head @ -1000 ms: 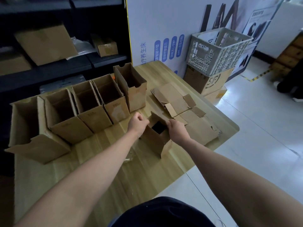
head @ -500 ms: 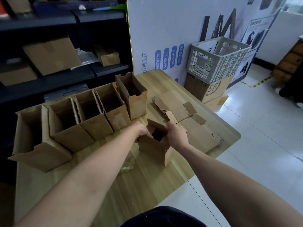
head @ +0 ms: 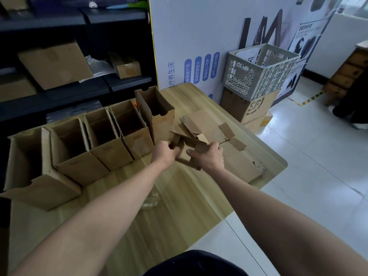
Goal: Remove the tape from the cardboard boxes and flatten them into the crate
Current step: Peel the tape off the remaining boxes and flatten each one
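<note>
Small brown box (head: pixel 186 151): half-collapsed, tilted, flaps splayed, gripped between left hand (head: pixel 165 154) and right hand (head: pixel 209 156). Five open-topped boxes (head: pixel 105 144): upright in a row on the bench (head: pixel 179 226), side by side, biggest at the near-left end. Flattened boxes (head: pixel 239 162): lying flat, overlapping, at the bench's right edge. Tape wad (head: pixel 151 200): clear, crumpled, on the bench. Crate (head: pixel 260 76): pale grey, perforated, upright on a brown carton (head: pixel 247 108) past the bench's far corner.

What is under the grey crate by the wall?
The crate sits on a printed cardboard box, itself stacked on a lower box, which is mostly covered.
</note>
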A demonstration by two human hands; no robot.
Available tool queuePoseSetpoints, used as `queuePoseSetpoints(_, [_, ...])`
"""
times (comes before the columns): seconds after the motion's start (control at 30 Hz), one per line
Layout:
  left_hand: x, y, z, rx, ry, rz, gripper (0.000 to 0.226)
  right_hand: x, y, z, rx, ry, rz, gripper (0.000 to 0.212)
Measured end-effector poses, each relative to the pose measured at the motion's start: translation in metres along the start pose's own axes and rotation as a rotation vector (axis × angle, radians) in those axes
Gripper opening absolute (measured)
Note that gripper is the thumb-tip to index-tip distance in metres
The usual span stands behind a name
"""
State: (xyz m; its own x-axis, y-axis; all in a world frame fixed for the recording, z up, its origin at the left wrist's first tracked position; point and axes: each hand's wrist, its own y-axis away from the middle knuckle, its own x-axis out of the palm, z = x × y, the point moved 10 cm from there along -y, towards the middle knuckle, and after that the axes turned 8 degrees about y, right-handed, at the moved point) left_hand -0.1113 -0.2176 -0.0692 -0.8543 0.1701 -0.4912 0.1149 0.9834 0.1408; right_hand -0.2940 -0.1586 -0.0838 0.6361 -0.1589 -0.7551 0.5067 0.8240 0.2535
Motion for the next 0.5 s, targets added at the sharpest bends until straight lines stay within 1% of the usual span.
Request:
queuePoseSetpoints(0.07, [-0.002, 0.0, -0.005, 0.071, 0.051, -0.015, 0.021, -0.005, -0.002, 0.002, 0.05, -0.032, -0.031, 0.086])
queuePoseSetpoints(0.13, [-0.004, -0.003, -0.003, 0.081, 0.094, -0.049, 0.028, -0.005, -0.005, 0.004, 0.075, -0.108, -0.012, 0.078])
queuePoseSetpoints(0.2, [-0.01, -0.005, 0.007, -0.01, 0.231, -0.112, 0.035, -0.001, -0.006, 0.004, 0.066, -0.242, 0.055, 0.07])
queuePoseSetpoints(0.27, [-0.014, -0.006, 0.019, -0.129, 0.413, -0.179, 0.038, 0.001, -0.004, 0.006, 0.026, -0.309, 0.135, 0.063])
queuePoseSetpoints(0.37, [-0.013, -0.008, 0.028, -0.213, 0.602, -0.211, 0.044, 0.006, -0.001, 0.011, -0.058, -0.261, 0.225, 0.062])
queuePoseSetpoints(0.43, [-0.004, -0.011, 0.03, -0.265, 0.768, -0.154, 0.047, 0.006, 0.002, 0.011, -0.096, -0.196, 0.225, 0.065])
queuePoseSetpoints(0.5, [0.015, -0.013, 0.024, -0.343, 0.971, 0.009, 0.053, 0.004, 0.006, 0.011, -0.136, -0.142, 0.212, 0.064])
